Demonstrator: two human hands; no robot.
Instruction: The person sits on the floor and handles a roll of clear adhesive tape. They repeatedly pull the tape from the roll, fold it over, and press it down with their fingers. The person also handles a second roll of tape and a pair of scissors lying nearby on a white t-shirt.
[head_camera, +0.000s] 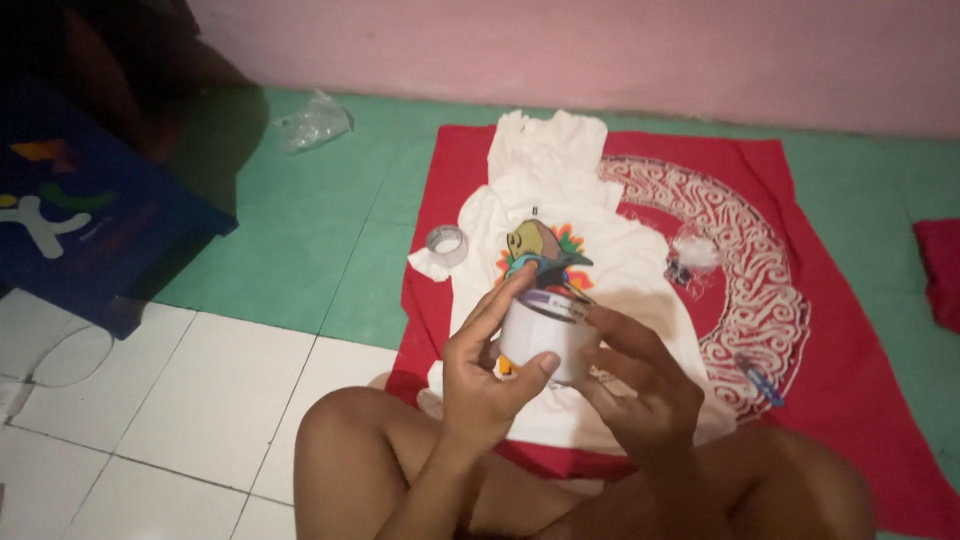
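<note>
Both hands hold a white roll with a printed sheet (545, 335) in front of me, above my knees. My left hand (485, 375) grips its left side with the thumb across the front. My right hand (640, 385) closes on its right side. Under the roll lies a white T-shirt (560, 210) with a colourful cartoon print (540, 250), spread on a red patterned cloth (800, 300).
A roll of clear tape (446, 241) rests on the shirt's left sleeve. A small clear bag (690, 255) and a blue pen-like tool (760, 380) lie on the cloth. A dark blue box (80, 210) stands at the left, crumpled plastic (312, 122) farther back.
</note>
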